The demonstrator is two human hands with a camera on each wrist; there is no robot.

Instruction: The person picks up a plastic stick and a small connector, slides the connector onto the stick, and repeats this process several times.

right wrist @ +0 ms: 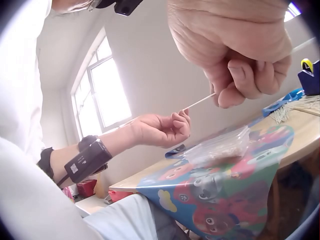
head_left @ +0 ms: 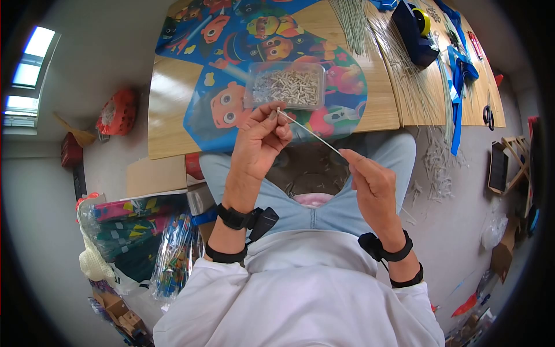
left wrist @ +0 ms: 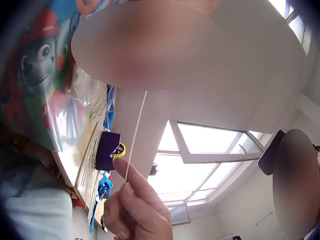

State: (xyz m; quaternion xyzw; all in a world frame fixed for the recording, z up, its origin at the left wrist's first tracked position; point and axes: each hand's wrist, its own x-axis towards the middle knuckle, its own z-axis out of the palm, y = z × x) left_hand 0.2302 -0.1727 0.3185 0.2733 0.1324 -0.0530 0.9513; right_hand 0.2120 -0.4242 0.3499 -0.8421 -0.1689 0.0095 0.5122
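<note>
A thin white stick (head_left: pixel 312 134) spans the gap between the two hands, over the lap at the table's front edge. The left hand (head_left: pixel 261 136) pinches its upper end between thumb and finger, where a small white tip (head_left: pixel 278 110) shows. The right hand (head_left: pixel 373 184) pinches the other end, fingers curled. In the right wrist view the stick (right wrist: pixel 199 102) runs from the left hand (right wrist: pixel 159 131) to the right hand (right wrist: pixel 235 50). Just beyond the left hand stands a clear plastic box (head_left: pixel 321 87) of small white pieces (head_left: pixel 289 87).
A cartoon-printed sheet (head_left: pixel 222 110) covers part of the wooden table (head_left: pixel 378 104). Bundles of thin sticks (head_left: pixel 399 58), a tape dispenser (head_left: pixel 416 43), blue ribbon (head_left: pixel 457 87) and scissors (head_left: pixel 489 115) lie at the right. Packaged items (head_left: pixel 173 248) sit low at the left.
</note>
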